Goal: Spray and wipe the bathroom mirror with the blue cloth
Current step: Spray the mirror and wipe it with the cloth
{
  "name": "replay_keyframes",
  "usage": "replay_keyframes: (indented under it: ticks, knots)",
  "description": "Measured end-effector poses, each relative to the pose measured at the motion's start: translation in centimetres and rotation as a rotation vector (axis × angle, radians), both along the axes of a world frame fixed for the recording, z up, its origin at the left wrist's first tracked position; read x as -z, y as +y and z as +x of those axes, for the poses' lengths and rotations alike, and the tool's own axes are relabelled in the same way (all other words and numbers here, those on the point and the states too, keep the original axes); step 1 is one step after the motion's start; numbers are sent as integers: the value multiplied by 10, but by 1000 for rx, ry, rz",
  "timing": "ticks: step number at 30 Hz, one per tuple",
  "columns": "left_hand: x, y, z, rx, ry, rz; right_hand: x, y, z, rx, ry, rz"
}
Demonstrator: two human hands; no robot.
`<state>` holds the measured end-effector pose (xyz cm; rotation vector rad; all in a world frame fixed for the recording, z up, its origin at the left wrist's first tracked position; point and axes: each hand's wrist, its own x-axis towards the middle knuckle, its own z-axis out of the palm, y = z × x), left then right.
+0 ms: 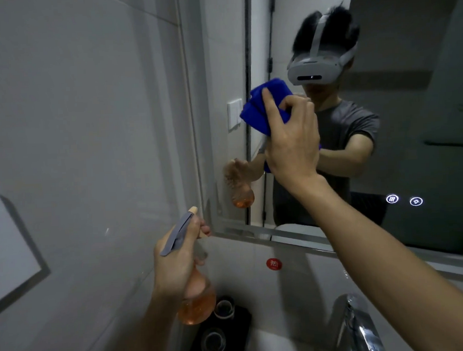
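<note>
While the right hand (293,145) grips the folded blue cloth (259,112) against the mirror (409,112) near its left edge, the left hand (176,266) clasps the orange spray bottle (198,306) lower down, beside grey wall tiles (87,102) and above a chrome tap (350,322) and a black tray (243,318) of glasses on the white surface (263,344)

A bathroom: grey tiled wall (87,102) on the left, touch-button mirror (409,112) on the right, chrome tap (350,322) over a white basin (274,345) near right.
</note>
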<state>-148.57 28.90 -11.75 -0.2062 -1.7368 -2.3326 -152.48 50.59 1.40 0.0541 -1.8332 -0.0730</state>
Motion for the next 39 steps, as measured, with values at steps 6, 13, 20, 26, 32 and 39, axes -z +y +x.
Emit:
replay_keyframes:
  ticks: [6, 13, 20, 26, 32, 39]
  knots:
    - [-3, -9, -3, -51, 46, -65, 86, -53, -34, 21, -227, 303]
    - [2, -23, -2, -33, 48, -56, 218, -46, -8, -33, -630, 619]
    - [-4, -20, -6, -23, 62, -109, 158, -45, -20, -53, -337, 465]
    - [-9, -17, -3, -63, 86, -51, 18, -66, -51, 0, -84, 179]
    - [-8, -18, -3, -72, 117, -54, 46, -77, -55, -1, -125, 247]
    - [-3, -14, 0, 28, 113, -49, 179, -45, -22, -45, -390, 434]
